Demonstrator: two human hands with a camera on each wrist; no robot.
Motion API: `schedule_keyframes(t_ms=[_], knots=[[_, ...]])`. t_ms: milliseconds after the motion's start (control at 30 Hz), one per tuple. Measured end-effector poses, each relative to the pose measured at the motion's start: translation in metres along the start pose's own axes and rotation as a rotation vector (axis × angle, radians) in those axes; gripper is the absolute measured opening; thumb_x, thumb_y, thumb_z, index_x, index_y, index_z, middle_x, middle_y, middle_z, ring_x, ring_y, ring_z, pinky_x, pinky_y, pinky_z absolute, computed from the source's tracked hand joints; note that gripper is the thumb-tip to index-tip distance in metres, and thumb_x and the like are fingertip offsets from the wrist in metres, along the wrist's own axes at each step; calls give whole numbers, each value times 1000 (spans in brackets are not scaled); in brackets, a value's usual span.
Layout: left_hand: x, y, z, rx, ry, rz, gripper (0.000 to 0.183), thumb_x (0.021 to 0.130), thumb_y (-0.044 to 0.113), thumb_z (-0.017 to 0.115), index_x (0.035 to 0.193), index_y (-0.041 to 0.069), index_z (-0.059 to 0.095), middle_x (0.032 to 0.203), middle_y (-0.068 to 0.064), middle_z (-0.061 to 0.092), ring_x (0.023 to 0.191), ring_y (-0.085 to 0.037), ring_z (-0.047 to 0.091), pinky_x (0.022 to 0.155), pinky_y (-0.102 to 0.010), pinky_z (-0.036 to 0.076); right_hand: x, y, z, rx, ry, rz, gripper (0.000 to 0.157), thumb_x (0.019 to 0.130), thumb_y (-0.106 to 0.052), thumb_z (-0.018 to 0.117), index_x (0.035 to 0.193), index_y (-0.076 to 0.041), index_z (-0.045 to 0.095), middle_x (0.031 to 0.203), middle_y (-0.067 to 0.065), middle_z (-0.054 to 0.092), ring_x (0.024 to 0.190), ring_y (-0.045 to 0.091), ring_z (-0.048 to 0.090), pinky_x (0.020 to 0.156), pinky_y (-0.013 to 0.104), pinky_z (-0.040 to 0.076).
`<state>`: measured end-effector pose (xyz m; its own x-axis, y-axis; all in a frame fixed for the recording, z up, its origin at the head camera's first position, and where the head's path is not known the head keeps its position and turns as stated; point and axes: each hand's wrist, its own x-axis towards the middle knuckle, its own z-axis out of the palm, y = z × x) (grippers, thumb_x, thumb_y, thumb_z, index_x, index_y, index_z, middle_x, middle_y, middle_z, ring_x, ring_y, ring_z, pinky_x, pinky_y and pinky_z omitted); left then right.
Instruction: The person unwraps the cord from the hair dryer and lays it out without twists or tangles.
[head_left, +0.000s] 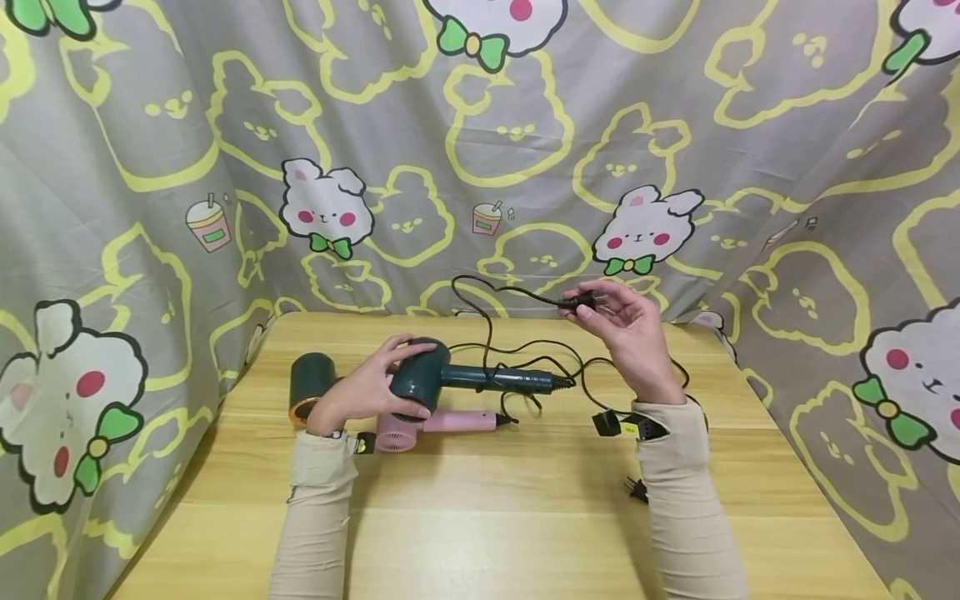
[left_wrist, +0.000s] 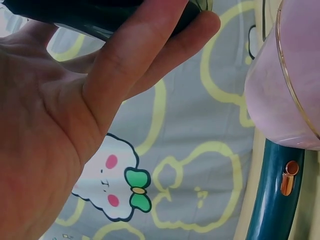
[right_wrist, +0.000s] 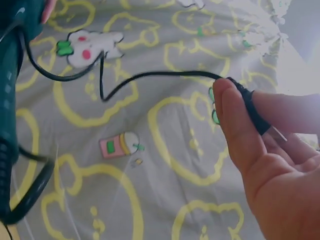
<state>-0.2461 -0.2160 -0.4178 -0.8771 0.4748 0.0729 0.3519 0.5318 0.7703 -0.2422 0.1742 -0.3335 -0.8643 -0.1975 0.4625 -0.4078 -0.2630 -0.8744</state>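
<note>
My left hand [head_left: 356, 390] grips the round head of a dark green hair dryer [head_left: 422, 377], thumb and fingers spread around it. Its handle points right, held above the table in the head view. A black plug [head_left: 576, 302] is pinched between thumb and fingers of my right hand [head_left: 633, 337], raised near the table's back edge. From the plug, a black cord [right_wrist: 175, 74] loops left and winds about the dryer's handle [right_wrist: 7, 100]. In the left wrist view, the dryer's dark head [left_wrist: 100, 17] shows at the top, partly hidden by the fingers.
A pink hair dryer [head_left: 459, 422] lies just in front of the held one. Another dark green dryer [head_left: 311, 379] is on the left, partly covered by my left hand. A loose plug [head_left: 636, 489] lies beside my right sleeve. Patterned grey curtains [head_left: 517, 125] surround the wooden table [head_left: 480, 517].
</note>
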Motion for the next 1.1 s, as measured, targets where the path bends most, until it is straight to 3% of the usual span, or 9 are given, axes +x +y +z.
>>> schedule_keyframes(t_ms=[133, 367, 600, 767, 967, 1100], knots=[[0, -2, 0, 7, 7, -3, 98, 67, 43, 98, 152, 38, 49, 167, -10, 23, 134, -44, 52, 103, -56, 53, -3, -8, 4, 107, -46, -15, 29, 97, 11, 61, 125, 13, 58, 117, 15, 74, 106, 27, 76, 96, 37, 57], [-1, -4, -2, -2, 21, -14, 99, 66, 42, 99, 152, 38, 49, 167, -11, 23, 133, -44, 53, 101, -56, 54, -6, -17, 9, 262, -125, -26, 29, 99, 17, 51, 123, 6, 60, 117, 18, 74, 106, 27, 76, 96, 36, 58], [-3, -7, -3, 9, 43, -7, 97, 67, 40, 98, 151, 34, 51, 165, -11, 26, 132, -43, 54, 102, -54, 53, -14, -20, 13, 250, -173, -35, 35, 99, 19, 47, 123, -3, 62, 118, 15, 74, 103, 25, 77, 94, 34, 59], [-6, -7, -5, 25, 58, -13, 98, 67, 41, 98, 152, 36, 50, 167, -13, 25, 134, -45, 52, 103, -57, 51, -20, -16, 12, 285, -296, -65, 41, 99, 23, 41, 125, 0, 61, 121, 16, 72, 98, 24, 78, 91, 34, 61], [-6, -8, -7, 24, 63, 4, 97, 69, 37, 97, 153, 35, 49, 166, -13, 26, 129, -43, 57, 97, -49, 55, -27, -10, 6, 312, -448, -43, 41, 98, 24, 37, 126, 3, 59, 125, 17, 68, 100, 25, 77, 92, 37, 61], [-6, -8, -8, 11, 70, 8, 95, 70, 31, 97, 153, 35, 50, 165, -11, 28, 126, -42, 57, 94, -45, 56, -31, -7, 3, 313, -491, -41, 38, 100, 22, 36, 121, 2, 60, 125, 17, 67, 103, 24, 74, 92, 37, 61]])
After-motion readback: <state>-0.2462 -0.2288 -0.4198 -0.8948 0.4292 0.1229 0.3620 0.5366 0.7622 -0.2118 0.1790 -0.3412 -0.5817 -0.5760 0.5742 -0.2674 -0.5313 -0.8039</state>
